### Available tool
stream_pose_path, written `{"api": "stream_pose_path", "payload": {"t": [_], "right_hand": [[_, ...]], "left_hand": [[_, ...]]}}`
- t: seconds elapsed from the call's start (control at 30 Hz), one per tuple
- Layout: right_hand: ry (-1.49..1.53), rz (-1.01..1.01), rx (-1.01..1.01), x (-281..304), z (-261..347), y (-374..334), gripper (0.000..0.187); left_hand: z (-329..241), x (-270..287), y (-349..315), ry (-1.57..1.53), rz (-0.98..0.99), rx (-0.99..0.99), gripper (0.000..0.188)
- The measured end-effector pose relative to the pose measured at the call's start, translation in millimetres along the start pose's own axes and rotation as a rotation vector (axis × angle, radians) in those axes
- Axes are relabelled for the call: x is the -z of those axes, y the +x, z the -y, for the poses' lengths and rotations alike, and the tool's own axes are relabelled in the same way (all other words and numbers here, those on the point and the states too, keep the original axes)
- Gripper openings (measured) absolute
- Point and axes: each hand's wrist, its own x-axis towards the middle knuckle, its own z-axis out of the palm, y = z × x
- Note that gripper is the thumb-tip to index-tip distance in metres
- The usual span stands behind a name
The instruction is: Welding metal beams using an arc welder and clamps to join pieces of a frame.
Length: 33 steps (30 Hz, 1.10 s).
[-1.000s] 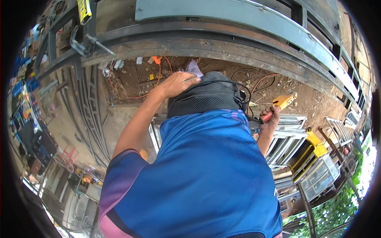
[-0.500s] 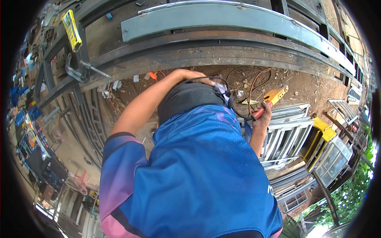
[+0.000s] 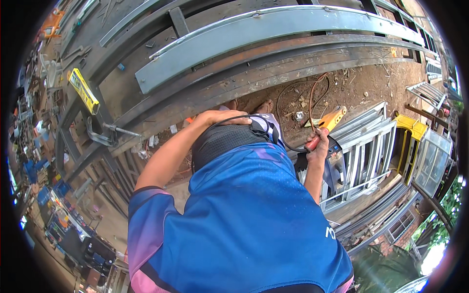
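Note:
My right hand (image 3: 318, 144) grips the red handle of a welding electrode holder (image 3: 330, 120), its yellow jaws pointing away to the upper right. A dark cable (image 3: 293, 147) runs from the handle back toward my waist. My left hand (image 3: 227, 117) lies over black mesh material (image 3: 225, 140) at my waist, its fingers stretched out. The cable passes across those fingers; what lies under them is hidden. Beside my right wrist, partly behind it, is a dark object with a bluish face (image 3: 334, 163), whose kind I cannot make out.
Ahead stands a dark steel frame (image 3: 195, 93) with a long grey metal panel (image 3: 210, 51) on it. A yellow box (image 3: 84, 92) and a clamp (image 3: 105, 133) are at its left corner. Silvery metal frames (image 3: 364, 151) stack at the right, near a yellow cabinet (image 3: 409, 128). Brown cable (image 3: 312, 97) crosses the dirt.
The view has turned and shifted, so the frame sits tilted and my feet show. The electrode holder stays in my right hand. The dark object beside that wrist now shows more.

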Motion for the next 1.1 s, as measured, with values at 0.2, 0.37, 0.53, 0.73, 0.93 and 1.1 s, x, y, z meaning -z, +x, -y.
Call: {"api": "stream_pose_path", "payload": {"t": [0.2, 0.37, 0.53, 0.73, 0.93, 1.1], "right_hand": [[-0.003, -0.021, -0.001, -3, -4, -8, 0.019], [-0.033, -0.066, 0.027, -8, -9, -13, 0.019], [-0.030, -0.041, 0.029, -3, -12, -15, 0.020], [-0.017, -0.049, 0.020, 2, -16, -16, 0.019], [-0.003, -0.053, 0.027, 3, -19, -20, 0.018], [0.010, -0.069, 0.032, 5, -22, -23, 0.017]], "left_hand": [[24, 3, 13, 0.012, 0.020, -0.070, 0.075], [23, 2, 9, -0.007, -0.026, -0.097, 0.075], [22, 2, 10, -0.073, 0.029, -0.111, 0.075], [-6, -3, -11, -0.153, -0.012, -0.035, 0.069], [12, -1, 6, -0.100, 0.011, -0.084, 0.067], [26, 0, 15, -0.178, 0.034, 0.021, 0.067]]}}
